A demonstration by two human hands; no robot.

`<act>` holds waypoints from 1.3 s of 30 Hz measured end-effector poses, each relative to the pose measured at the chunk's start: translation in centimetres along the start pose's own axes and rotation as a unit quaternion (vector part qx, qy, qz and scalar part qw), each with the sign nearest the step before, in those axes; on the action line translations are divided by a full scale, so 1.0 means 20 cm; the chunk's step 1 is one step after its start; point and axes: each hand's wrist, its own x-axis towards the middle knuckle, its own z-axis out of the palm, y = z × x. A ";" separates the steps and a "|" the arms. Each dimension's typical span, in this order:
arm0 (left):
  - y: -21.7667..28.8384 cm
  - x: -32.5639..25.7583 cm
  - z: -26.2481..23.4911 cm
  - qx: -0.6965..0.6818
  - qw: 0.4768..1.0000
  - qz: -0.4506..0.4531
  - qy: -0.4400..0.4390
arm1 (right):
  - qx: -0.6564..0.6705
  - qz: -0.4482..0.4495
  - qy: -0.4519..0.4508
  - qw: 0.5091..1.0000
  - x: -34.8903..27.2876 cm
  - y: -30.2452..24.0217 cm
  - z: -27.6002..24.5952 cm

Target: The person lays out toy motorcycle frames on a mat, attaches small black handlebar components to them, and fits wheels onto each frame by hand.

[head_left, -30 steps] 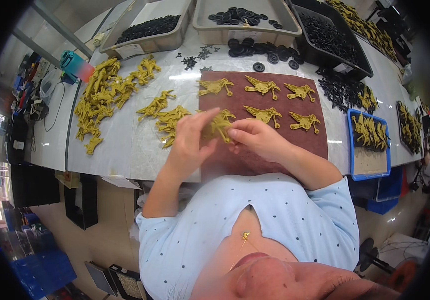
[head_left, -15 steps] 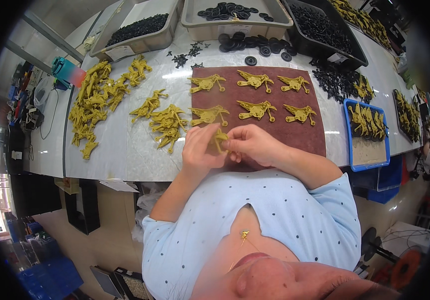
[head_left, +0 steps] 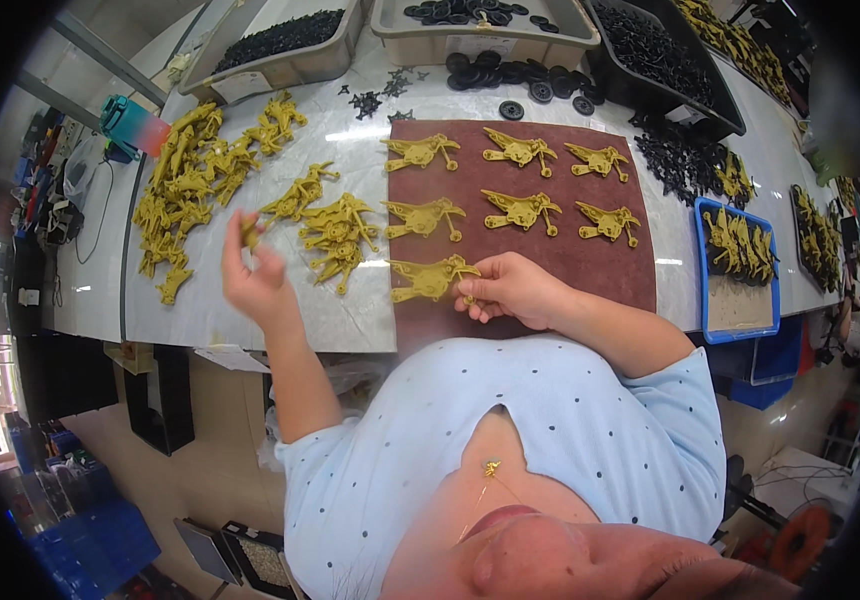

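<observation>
My right hand [head_left: 512,288] rests on the near edge of a brown mat [head_left: 550,262], fingers pinched on a mustard-yellow plastic part [head_left: 428,279] lying at the mat's near left corner. Several more yellow parts lie in rows on the mat, such as one in the middle [head_left: 520,210]. My left hand [head_left: 256,270] is raised over the pale worktop left of the mat, holding a small yellow piece [head_left: 250,232] between its fingers. A small heap of yellow parts [head_left: 335,235] lies just right of it.
A large pile of yellow parts [head_left: 190,185] covers the left of the table [head_left: 100,290]. Grey bins of black parts [head_left: 280,45] line the back, loose black discs [head_left: 520,75] in front. A blue tray [head_left: 740,280] with yellow parts stands right.
My left hand has pulled away from the part on the mat and swung left, carrying a small yellow piece. My right hand stays on the part at the mat's near edge.
</observation>
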 end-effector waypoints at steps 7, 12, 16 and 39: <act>-0.17 -0.02 -0.01 0.459 0.828 0.068 -0.314 | -0.410 -0.102 0.088 0.902 -0.01 0.04 0.09; -0.16 -0.04 -0.01 0.410 0.836 0.082 -0.356 | -0.584 -0.198 0.098 0.781 -0.03 0.05 0.09; -0.17 0.09 0.00 0.387 0.857 0.033 -0.338 | -0.684 -0.215 0.108 0.689 -0.05 0.05 0.08; -0.64 0.67 0.20 0.397 0.805 0.357 -0.260 | -0.585 -0.348 0.186 0.709 -0.19 -0.01 0.01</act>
